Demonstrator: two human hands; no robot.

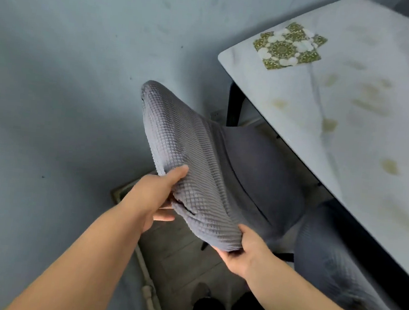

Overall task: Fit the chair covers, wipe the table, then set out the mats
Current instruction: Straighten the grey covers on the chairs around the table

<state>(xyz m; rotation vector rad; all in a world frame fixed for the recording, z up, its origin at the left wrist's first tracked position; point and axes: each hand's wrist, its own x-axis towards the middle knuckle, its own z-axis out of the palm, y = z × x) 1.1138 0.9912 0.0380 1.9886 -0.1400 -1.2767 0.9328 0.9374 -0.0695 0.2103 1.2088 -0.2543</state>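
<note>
The grey chair cover (193, 158), with a small waffle pattern, sits over the backrest of a chair (260, 165) that stands close against the table (372, 59). The left hand (156, 195) grips the hem of the cover on the near left side: the thumb lies on top of the fabric and the fingers are curled under it. The right hand (241, 252) holds the lower corner of the cover, with the fingers closed from below around the bunched edge. So both hands are clamped on the cloth, and the hem is stretched between them. The seat of the chair is dark, smooth and uncovered, and it goes partly under the table edge. On the white table top there are yellowish stains (389, 166). Near its far corner lie the green patterned mats (288, 46), a few of them overlapping in a loose pile. To the right of the seat, below the table edge, there is a darker textured shape (328, 243). It is perhaps a second chair with a cover, but the view is too blurred there to tell. Behind is a pale blue wall (69, 65), and a pipe (149, 295) runs along its foot.
</note>
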